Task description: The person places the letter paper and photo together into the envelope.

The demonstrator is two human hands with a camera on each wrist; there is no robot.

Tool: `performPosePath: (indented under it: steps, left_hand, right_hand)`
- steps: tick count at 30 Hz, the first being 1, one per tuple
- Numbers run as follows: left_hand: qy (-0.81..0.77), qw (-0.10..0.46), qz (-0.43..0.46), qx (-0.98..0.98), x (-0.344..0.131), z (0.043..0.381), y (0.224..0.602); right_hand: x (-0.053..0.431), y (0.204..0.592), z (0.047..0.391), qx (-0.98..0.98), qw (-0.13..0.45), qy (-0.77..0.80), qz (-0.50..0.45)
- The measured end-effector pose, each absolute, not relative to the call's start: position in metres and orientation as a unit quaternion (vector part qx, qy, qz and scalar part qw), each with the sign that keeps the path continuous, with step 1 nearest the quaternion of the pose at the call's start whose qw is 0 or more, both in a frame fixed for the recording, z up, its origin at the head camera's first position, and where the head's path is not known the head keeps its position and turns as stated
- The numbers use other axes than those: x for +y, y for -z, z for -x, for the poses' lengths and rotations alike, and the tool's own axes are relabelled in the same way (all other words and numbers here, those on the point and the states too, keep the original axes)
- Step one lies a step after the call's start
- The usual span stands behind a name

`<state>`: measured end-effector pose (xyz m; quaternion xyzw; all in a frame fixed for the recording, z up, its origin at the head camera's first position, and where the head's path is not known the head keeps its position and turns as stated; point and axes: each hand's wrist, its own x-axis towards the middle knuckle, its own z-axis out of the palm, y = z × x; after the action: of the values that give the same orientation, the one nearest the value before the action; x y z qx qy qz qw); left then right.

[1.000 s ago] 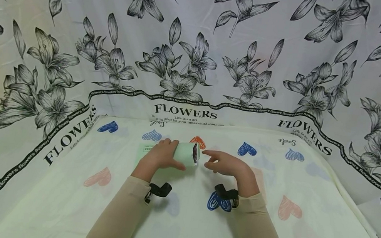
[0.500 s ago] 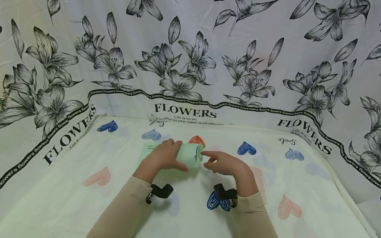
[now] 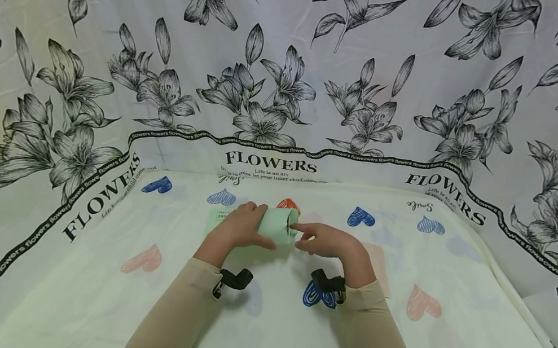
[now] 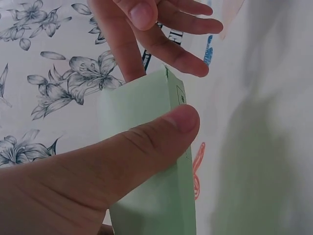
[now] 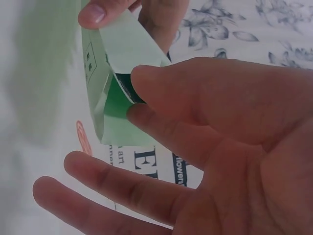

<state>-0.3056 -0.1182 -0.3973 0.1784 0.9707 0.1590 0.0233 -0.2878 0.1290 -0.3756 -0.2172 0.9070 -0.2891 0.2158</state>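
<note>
My left hand [image 3: 240, 226] grips a pale green paper box [image 3: 274, 226] lying on its side, with the thumb across one face in the left wrist view. The box's end facing right is partly uncovered, with its end flap [image 5: 124, 134] bent out. A dark strip [image 5: 128, 87] shows inside that opening in the right wrist view. My right hand [image 3: 325, 240] has a fingertip at the opening, and its thumb and one finger lie close to the dark strip. Its other fingers are spread away from the box, fairly straight.
A pale green flat piece with a printed label [image 3: 222, 215] shows behind the left hand. A pink flat sheet [image 3: 377, 266] lies partly under the right wrist. The heart-printed white cloth [image 3: 272, 332] covers the table, and a flower-printed curtain [image 3: 284, 123] hangs behind it.
The box's end has turned so that its dark inside is mostly covered. My right hand has moved slightly left, its fingertip now at the opening. The left hand keeps its grip.
</note>
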Motion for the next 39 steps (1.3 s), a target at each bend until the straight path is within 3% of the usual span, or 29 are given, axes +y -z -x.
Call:
performPosePath:
  steps: [28,34,39]
  left_hand:
    - [-0.184,0.037,-0.194,0.963,-0.111,0.3,0.394]
    - [-0.157,0.026,-0.163,0.974,-0.121,0.303,0.397]
    - [-0.172,0.052,-0.14,0.974,-0.13,0.304,0.397]
  right_hand:
    - [0.125,0.376,0.286,0.883,0.252,0.324,0.228]
    - [0.138,0.374,0.292,0.901,0.209,0.328,0.191]
    - [0.16,0.381,0.301,0.924,0.146,0.318,0.152]
